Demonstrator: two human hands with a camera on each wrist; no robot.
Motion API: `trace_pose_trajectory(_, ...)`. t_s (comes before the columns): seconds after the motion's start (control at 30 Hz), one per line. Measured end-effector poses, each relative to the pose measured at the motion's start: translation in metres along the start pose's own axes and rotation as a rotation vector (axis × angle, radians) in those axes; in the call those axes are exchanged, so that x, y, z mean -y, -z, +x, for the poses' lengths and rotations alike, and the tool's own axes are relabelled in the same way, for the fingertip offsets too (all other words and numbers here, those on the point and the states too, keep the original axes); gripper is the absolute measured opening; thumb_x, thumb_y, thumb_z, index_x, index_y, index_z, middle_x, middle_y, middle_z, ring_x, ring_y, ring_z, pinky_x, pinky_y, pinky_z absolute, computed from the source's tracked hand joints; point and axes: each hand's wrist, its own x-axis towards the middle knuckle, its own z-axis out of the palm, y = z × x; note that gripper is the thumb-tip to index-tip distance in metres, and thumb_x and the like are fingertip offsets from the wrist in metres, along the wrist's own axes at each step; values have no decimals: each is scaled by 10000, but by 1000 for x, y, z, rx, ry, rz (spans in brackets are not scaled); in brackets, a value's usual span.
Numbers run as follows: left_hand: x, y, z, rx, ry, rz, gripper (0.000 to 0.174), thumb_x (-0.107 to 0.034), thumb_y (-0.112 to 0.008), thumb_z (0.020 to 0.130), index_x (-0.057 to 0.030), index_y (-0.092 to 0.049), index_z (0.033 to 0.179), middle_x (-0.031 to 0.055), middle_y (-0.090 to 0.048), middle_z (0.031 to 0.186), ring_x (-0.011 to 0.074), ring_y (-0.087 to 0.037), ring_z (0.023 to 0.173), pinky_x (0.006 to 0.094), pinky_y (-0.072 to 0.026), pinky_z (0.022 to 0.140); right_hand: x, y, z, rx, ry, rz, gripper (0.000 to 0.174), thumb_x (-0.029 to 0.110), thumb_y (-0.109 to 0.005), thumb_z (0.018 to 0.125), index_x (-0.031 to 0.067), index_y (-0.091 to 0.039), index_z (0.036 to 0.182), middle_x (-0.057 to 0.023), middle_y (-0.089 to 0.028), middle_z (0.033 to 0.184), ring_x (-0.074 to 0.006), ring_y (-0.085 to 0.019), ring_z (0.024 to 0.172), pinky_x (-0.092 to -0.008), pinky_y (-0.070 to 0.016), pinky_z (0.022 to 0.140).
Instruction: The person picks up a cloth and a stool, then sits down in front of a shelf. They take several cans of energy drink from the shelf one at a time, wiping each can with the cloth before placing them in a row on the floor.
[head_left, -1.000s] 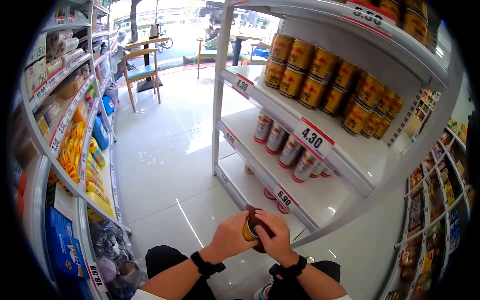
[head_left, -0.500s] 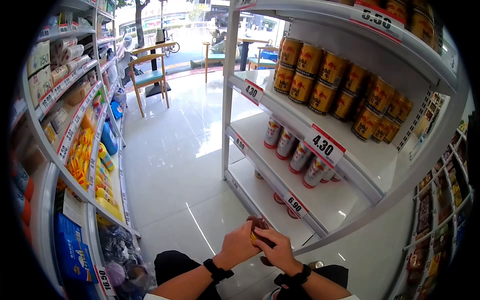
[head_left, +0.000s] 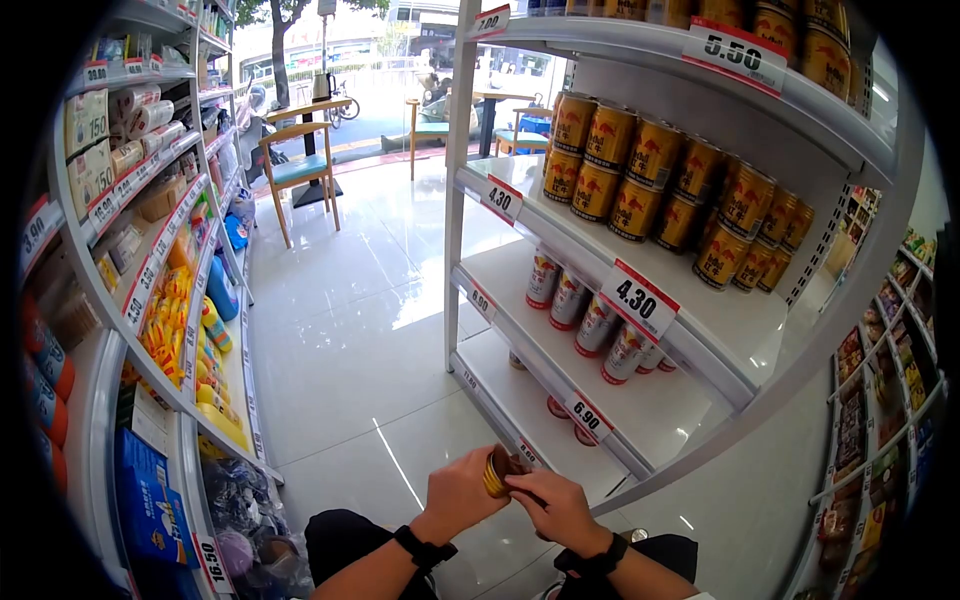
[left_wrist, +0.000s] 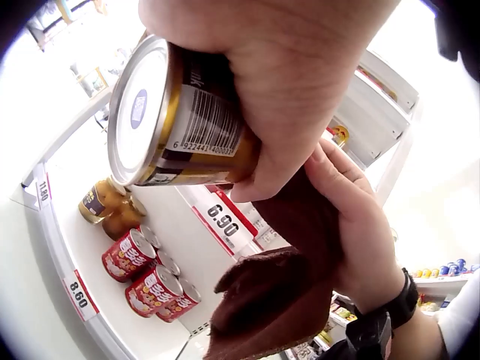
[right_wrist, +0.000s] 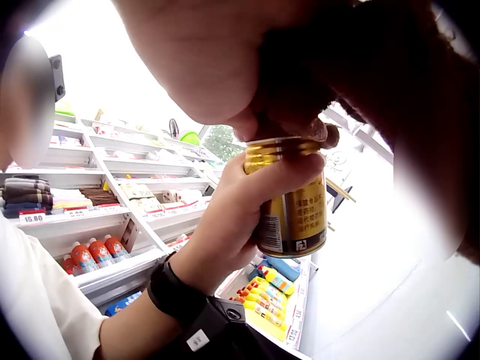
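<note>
In the head view my left hand grips a small gold drink can in front of my knees. Its fingers wrap round the can's side, and the left wrist view shows the silver bottom and barcode of the can. My right hand pinches a dark brown cloth against the other end of the can. The cloth hangs in folds below the right fingers. In the right wrist view, cloth and fingers cover the top of the can.
A white shelf rack stands ahead and right, carrying stacked gold cans and, lower, silver-and-red cans. Red cans stand on its bottom shelf. Another can is by the right knee. Stocked shelves line the left side.
The right hand and cloth have shifted over the can, which was mostly covered half a second ago and shows more now. The left hand still grips the can.
</note>
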Motion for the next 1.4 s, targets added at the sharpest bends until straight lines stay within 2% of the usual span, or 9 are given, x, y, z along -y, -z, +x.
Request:
trace_pose_trajectory(0.3,5,4,-4,-41,-112,68,485,-284,-812,651,-66,-609,1034,130,-679,849,326,-673,745,390,-551,642,-9,-16,-9,13,2,-171,263,122,-661,895,94,-670,1156,-154,-682,1094,-329,-666,985,-352,-547,800)
trace_pose_trajectory(0.5,3,-7,-17,79,-40,5,478,-303,-765,677,-55,-581,1042,129,-658,854,339,-665,762,421,-547,645,-32,-23,-13,-19,-120,16,257,86,-638,905,60,-667,1159,-185,-643,1211,-342,-662,1013,-346,-534,862)
trace_pose_trajectory(0.57,3,-9,-17,99,-31,-6,479,-313,-766,677,-55,-572,1031,133,-655,853,346,-662,761,427,-547,640,-31,-24,-11,-41,-194,175,242,38,-626,917,19,-677,1152,-170,-692,1129,-246,-681,1038,-308,-521,871)
trace_pose_trajectory(0.7,2,-11,-18,106,-38,-38,466,-331,-764,684,-56,-556,997,145,-654,855,356,-662,764,432,-549,637,-23,-19,-8,-1,-238,279,238,39,-621,927,16,-673,1158,-151,-694,1107,-216,-672,994,-282,-506,877)
trace_pose_trajectory(0.77,2,-11,-20,115,-31,-34,464,-336,-764,685,-56,-552,989,148,-655,856,359,-663,764,431,-551,640,-24,-18,-10,66,-256,278,251,80,-637,916,52,-678,1162,-186,-654,1197,-310,-662,1060,-312,-505,912)
trace_pose_trajectory(1.07,9,-16,-21,123,-12,-33,502,-380,-780,692,-44,-555,991,151,-661,874,362,-669,775,431,-556,651,-23,-9,-13,116,-158,268,251,89,-652,910,79,-692,1158,-204,-642,1207,-326,-646,1084,-331,-499,927)
trace_pose_trajectory(1.27,0,1,-9,117,20,-12,559,-376,-808,684,-40,-545,1046,134,-677,896,346,-683,805,415,-563,673,-15,-3,-8,119,-98,255,250,90,-651,913,80,-680,1161,-183,-655,1164,-297,-653,1024,-318,-502,901)
trace_pose_trajectory(1.33,-3,5,-5,-4,123,-186,728,-362,-873,647,-65,-465,1170,130,-675,881,330,-698,808,384,-567,713,-17,-4,-7,59,-128,294,239,100,-634,932,72,-673,1166,-162,-664,1150,-266,-653,1010,-315,-504,890)
trace_pose_trajectory(1.4,0,0,-3,20,150,-233,741,-316,-878,683,-61,-401,1188,97,-666,929,262,-701,874,358,-564,755,-18,-5,-4,-2,-158,338,229,110,-618,951,64,-667,1170,-141,-673,1136,-234,-652,997,-313,-505,879)
